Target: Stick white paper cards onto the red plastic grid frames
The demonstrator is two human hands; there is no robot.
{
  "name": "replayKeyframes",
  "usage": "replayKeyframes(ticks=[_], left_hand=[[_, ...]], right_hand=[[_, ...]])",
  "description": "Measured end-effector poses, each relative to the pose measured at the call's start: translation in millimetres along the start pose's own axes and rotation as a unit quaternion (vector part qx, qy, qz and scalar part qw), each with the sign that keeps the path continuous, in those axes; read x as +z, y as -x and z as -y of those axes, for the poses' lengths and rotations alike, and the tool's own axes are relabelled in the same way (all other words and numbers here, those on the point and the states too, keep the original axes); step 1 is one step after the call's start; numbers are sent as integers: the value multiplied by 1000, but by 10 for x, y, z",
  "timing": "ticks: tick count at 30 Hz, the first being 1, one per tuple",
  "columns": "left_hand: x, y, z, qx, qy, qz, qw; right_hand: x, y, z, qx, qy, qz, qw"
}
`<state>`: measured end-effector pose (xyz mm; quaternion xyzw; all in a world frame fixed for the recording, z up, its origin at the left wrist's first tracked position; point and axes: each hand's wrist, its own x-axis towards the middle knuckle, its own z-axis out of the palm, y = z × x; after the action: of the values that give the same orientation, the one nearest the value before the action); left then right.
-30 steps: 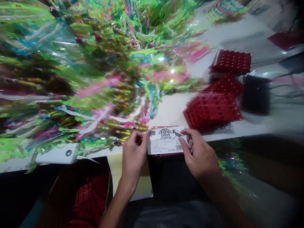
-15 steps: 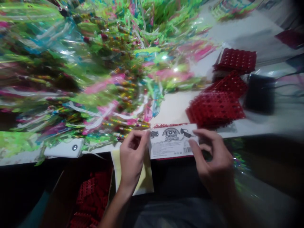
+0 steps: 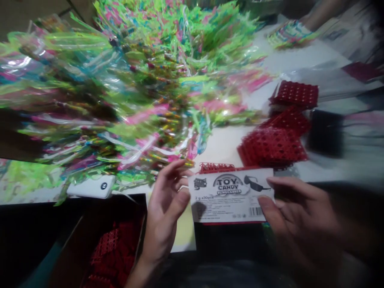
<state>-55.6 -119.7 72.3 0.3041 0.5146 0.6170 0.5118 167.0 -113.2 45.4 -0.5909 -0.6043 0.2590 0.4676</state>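
Observation:
A white printed label point(image 3: 231, 204) reading "Toy Candy Sunglasses" faces me at the table's front edge. Behind its top edge shows a red plastic lattice tray point(image 3: 216, 167), and a thin red strip runs under its lower edge. My right hand point(image 3: 300, 204) pinches the label's right end between thumb and fingers. At the left end is my left hand point(image 3: 168, 200), its thumb and fingers spread apart; whether it touches the label I cannot tell. Below that hand hangs a yellow sheet with a white edge point(image 3: 184, 234), partly covered by the wrist.
Colourful plastic packets point(image 3: 144, 80) heap over the table's left and back. Red lattice trays point(image 3: 273, 146) are stacked at right beside a black object point(image 3: 325, 132). A white power bank point(image 3: 91, 187) lies front left, above a box of red trays point(image 3: 109, 252). Another person's arm point(image 3: 327, 14) reaches in.
The label has come closer, lower and to the right, with my right hand on it. My left hand has opened its fingers from a pinch at the label's left edge.

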Motion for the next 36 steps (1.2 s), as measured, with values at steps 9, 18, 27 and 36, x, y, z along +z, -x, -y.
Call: replayKeyframes(ticks=[9,18,27,36], left_hand=[[-151,-7,104,-88,-90,98,987],[-160,38,232,-49,-102,64,992],[-128,100,-3,252,-399,90,877],[79,409,-279,244,-292,116,918]], right_hand=[[33,-44,195,-60,42,2,997],[168,-108,345,106,-96,23,989],[43,-166,484,-17,-141,62,988],[-45,-63,477,-178,-121,139,967]])
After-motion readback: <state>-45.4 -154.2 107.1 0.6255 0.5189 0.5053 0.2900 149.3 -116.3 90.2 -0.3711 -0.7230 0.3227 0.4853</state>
